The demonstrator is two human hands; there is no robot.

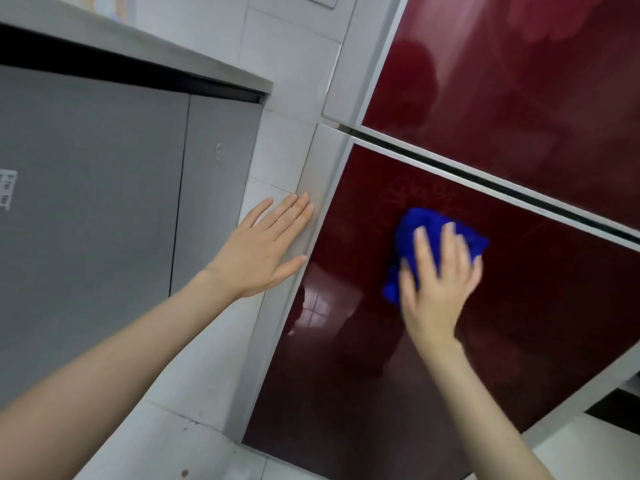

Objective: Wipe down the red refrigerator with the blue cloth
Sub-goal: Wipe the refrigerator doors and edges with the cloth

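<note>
On the lower door: blue cloth [429, 233], bunched against the red refrigerator [519, 306].
Right hand [438, 285]: fingers spread, pressing the cloth flat.
Left hand [263, 251]: released, palm flat on the grey side edge [311, 188].

Your right hand [438, 271] is motion-blurred and covers much of the blue cloth [415, 226]; the red refrigerator [519, 116] runs off the frame's edges.

The lower door of the red refrigerator [433, 358] lies broad and bare below and right of the blue cloth [436, 244]. The left hand [259, 251] lies flat on the door's silver side edge [311, 202], blocking it. A narrow tiled wall strip [221, 341] separates refrigerator from grey cabinet [104, 202].
</note>
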